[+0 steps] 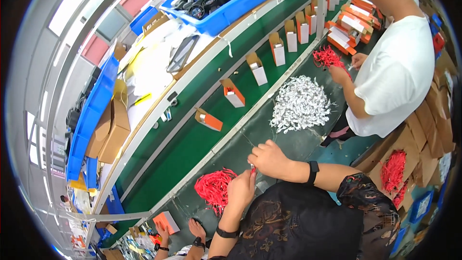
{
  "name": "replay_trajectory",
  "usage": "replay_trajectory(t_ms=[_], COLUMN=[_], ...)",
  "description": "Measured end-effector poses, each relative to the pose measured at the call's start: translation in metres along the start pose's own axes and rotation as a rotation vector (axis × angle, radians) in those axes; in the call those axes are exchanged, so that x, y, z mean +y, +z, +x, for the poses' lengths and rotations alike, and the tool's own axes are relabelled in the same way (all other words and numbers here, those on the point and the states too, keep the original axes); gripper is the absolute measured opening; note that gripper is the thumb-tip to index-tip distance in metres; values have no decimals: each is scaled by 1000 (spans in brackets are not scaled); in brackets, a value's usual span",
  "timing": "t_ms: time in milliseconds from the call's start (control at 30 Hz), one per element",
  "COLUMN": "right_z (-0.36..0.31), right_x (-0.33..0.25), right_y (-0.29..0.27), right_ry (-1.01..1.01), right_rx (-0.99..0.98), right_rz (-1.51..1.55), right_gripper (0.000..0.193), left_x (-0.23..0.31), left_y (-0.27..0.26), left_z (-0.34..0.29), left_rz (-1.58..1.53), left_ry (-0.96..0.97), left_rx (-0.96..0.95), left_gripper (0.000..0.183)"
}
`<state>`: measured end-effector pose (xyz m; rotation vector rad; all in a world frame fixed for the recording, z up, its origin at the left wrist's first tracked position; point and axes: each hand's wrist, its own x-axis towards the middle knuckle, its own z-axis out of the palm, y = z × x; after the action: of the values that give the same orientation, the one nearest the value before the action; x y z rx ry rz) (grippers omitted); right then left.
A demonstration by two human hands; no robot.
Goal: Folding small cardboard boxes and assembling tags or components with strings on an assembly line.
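Over the counter [294, 146], left hand [240, 188] and right hand [270, 160] pinch a red item [252, 168]. Tugging could tangle the loose red cords [213, 188].

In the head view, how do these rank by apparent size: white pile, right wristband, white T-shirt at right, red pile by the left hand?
Largest to smallest, as they look:
1. White T-shirt
2. White pile
3. Red pile
4. Right wristband

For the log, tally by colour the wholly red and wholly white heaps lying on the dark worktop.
Red: 2 (the nearer red cord heap and the farther red cord heap)
White: 1 (white heap)
Total: 3
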<state>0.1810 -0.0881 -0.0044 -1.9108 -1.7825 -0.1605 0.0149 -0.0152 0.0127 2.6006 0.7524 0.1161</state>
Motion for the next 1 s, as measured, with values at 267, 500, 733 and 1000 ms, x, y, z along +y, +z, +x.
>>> replay_trajectory(t_ms=[267, 500, 733, 1000], right_z=[-3, 5, 6, 14], right_x=[17, -9, -14, -17], right_y=[6, -6, -4, -12], right_ry=[-60, 745, 534, 71], right_rx=[-768, -553, -50, 135], right_rz=[956, 2055, 1281, 363], right_gripper=[18, 15, 11, 10], left_x=[-14, -5, 14, -2], left_y=[-10, 21, 18, -1], left_z=[-5, 0, 2, 4], left_rz=[-532, -1423, -1399, -186], left_ry=[-110, -290, -399, -115], left_rx=[125, 358, 329, 438], left_gripper=[16, 7, 11, 13])
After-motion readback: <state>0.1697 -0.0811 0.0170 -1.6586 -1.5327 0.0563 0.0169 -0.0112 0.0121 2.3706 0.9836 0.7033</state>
